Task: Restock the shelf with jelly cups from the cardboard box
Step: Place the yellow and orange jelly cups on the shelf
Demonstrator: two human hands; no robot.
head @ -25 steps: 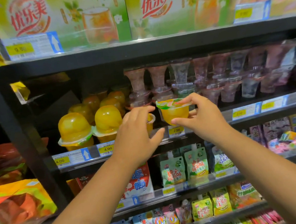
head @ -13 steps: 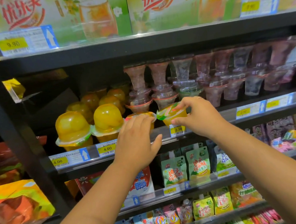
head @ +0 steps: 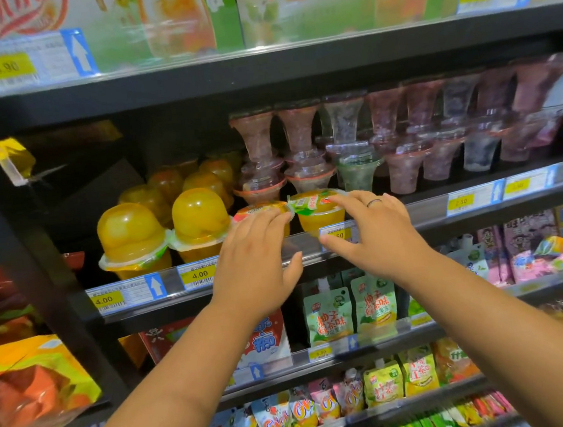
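Two orange jelly cups stand side by side at the front of the middle shelf [head: 444,204]. The right jelly cup [head: 319,214] has a green and red lid. My right hand [head: 375,235] rests its fingertips on that lid, with the thumb apart on the price rail below. The left jelly cup [head: 256,211] is mostly hidden under the fingers of my left hand [head: 255,260], which lies flat over it with the thumb spread away. The cardboard box is out of view.
Domed yellow jelly cups [head: 198,221] fill the shelf to the left. Stacked clear and pink cups [head: 306,162] stand right behind the two jelly cups and run to the right. Boxed drinks [head: 172,17] sit on the shelf above, pouches [head: 329,315] below.
My right hand lowered its jelly cup from the air onto the shelf front beside the left one. My left hand slid forward over the left cup. The camera moved closer.
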